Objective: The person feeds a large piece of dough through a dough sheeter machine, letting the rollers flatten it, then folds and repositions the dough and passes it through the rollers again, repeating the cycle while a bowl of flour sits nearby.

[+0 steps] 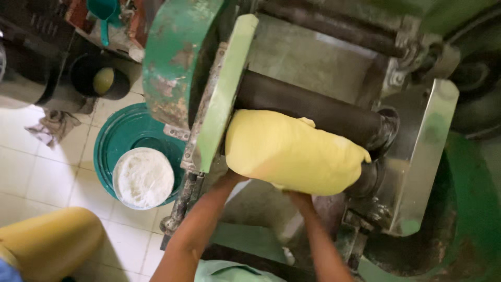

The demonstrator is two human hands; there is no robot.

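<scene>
A wide yellow sheet of dough [292,152] hangs from the dark roller [308,107] of a green and grey rolling machine [180,57]. Both my arms reach up under the sheet's lower edge. My left hand [233,177] meets the dough at its lower left corner. My right hand [298,197] is under the bottom middle of the sheet. The fingers of both hands are hidden behind the dough, so their grip does not show.
On the tiled floor to the left stands a teal tub [120,141] with a white bowl of flour [143,177] on it. A dark pot [99,78] sits further back. A yellow-clad knee [47,240] is at the lower left. The machine's steel side plate [425,151] stands at the right.
</scene>
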